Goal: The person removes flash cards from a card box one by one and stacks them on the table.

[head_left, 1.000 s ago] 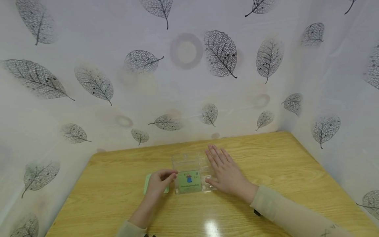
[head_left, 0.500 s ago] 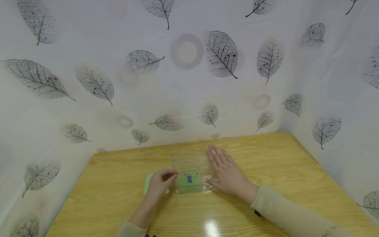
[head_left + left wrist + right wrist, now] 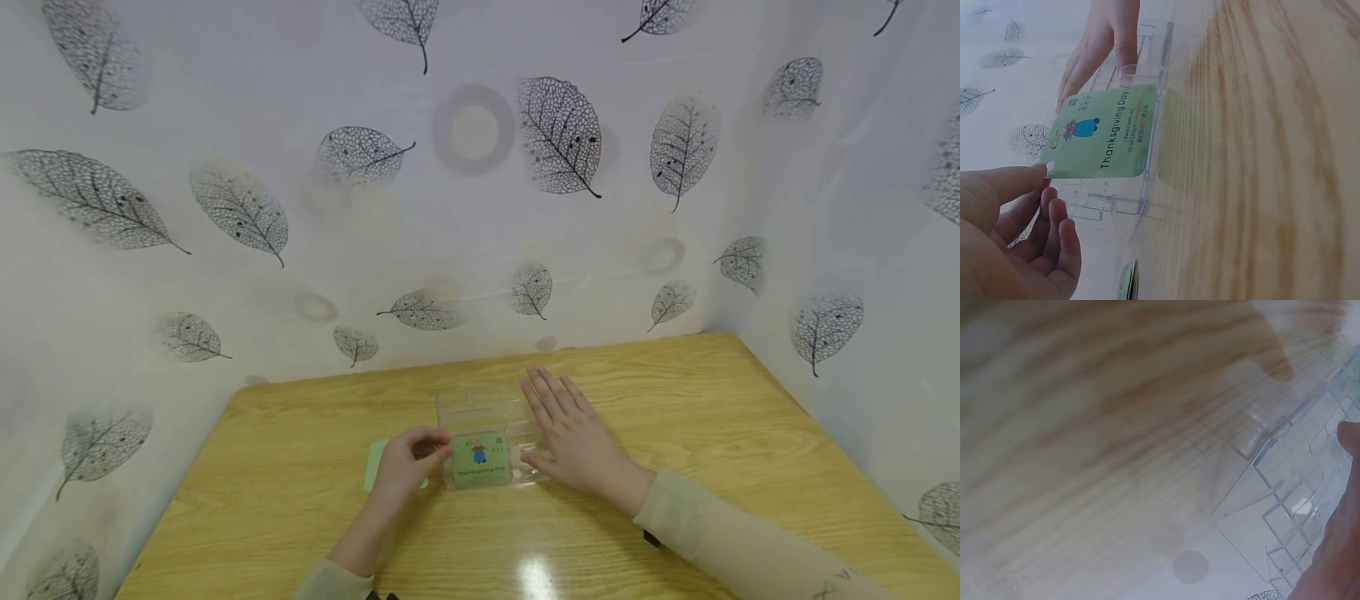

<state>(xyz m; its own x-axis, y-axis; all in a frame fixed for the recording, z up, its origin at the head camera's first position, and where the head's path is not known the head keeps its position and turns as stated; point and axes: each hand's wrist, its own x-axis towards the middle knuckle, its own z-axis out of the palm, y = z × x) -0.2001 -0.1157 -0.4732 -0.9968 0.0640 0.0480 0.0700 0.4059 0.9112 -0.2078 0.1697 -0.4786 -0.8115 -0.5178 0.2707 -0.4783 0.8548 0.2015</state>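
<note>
Between thumb and index finger, my left hand (image 3: 401,468) pinches the corner of a green card (image 3: 1091,144) printed "Thanksgiving Day" with a small figure in blue. The card lies over one section of a clear plastic case (image 3: 471,400) on the table. My right hand (image 3: 576,440) rests on the case's right side with its fingers stretched out and the thumb toward the card. Raised edges and compartments of the clear case show beside the right thumb in the right wrist view. The other fingers of the left hand are loosely curled in the left wrist view.
A small stack of green cards (image 3: 1127,280) lies left of the case, partly covered by the left hand in the head view. The wooden table (image 3: 285,500) ends at a pale curtain (image 3: 480,225) with a leaf pattern behind and at the sides.
The left fingers and the green card have shifted very slightly. The right hand and the case hold the same place.
</note>
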